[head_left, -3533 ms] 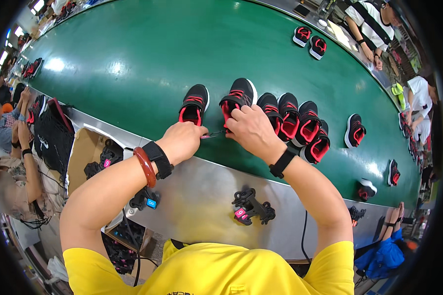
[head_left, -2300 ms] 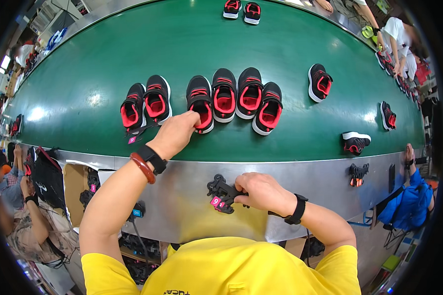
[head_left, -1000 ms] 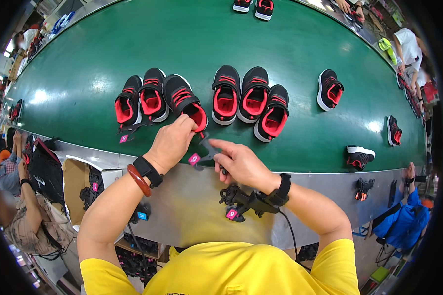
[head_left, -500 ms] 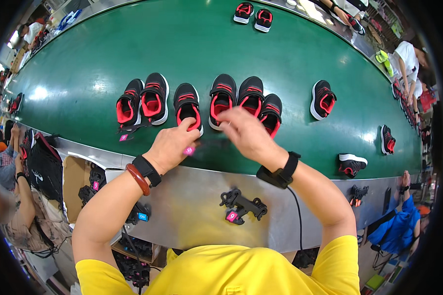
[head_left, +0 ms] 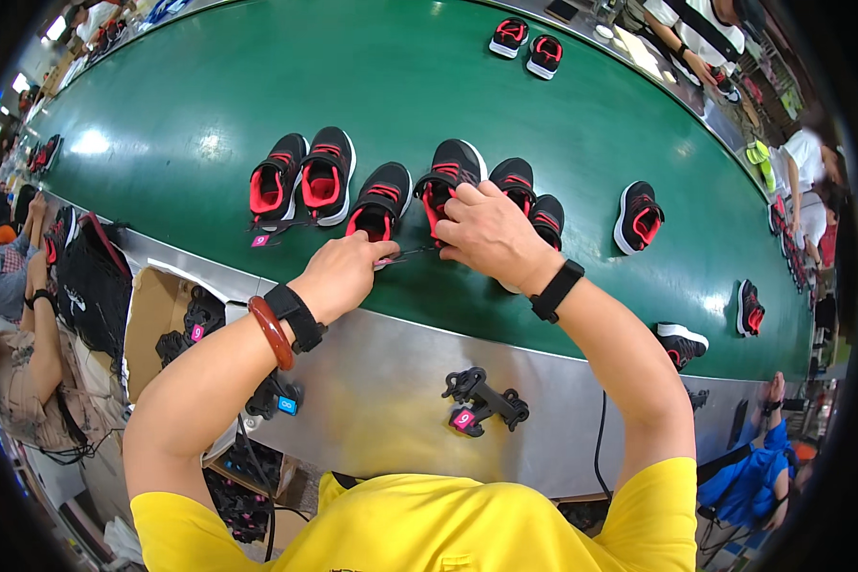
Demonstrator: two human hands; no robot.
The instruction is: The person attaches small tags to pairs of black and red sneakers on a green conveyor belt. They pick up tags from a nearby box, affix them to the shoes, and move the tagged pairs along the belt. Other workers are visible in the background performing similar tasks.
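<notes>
Black sneakers with red linings and white soles stand on the green surface before me. My left hand (head_left: 341, 275) pinches one end of a thin black plastic shoe hanger (head_left: 413, 255) with a pink tag, at the heel of a sneaker (head_left: 383, 195). The hanger stretches across to the neighbouring sneaker (head_left: 455, 162), where my right hand (head_left: 499, 234) has its bent fingers closed on the heel collar. Those fingers hide the hanger's far end. Partly behind my right hand stand two more sneakers, one (head_left: 515, 177) beside the other (head_left: 547, 215).
Left of my hands, a sneaker pair (head_left: 326, 172) has a tagged hanger (head_left: 260, 240) at its heels. Bundled hangers (head_left: 486, 400) lie on the metal ledge (head_left: 372, 381). A cardboard box (head_left: 148, 324) stands left. Single sneakers (head_left: 639, 217) sit right; other people work around the table.
My right hand has come down onto the sneaker's heel and its fingers have closed. The two middle sneakers have tilted rightward, and the hanger now runs between my hands.
</notes>
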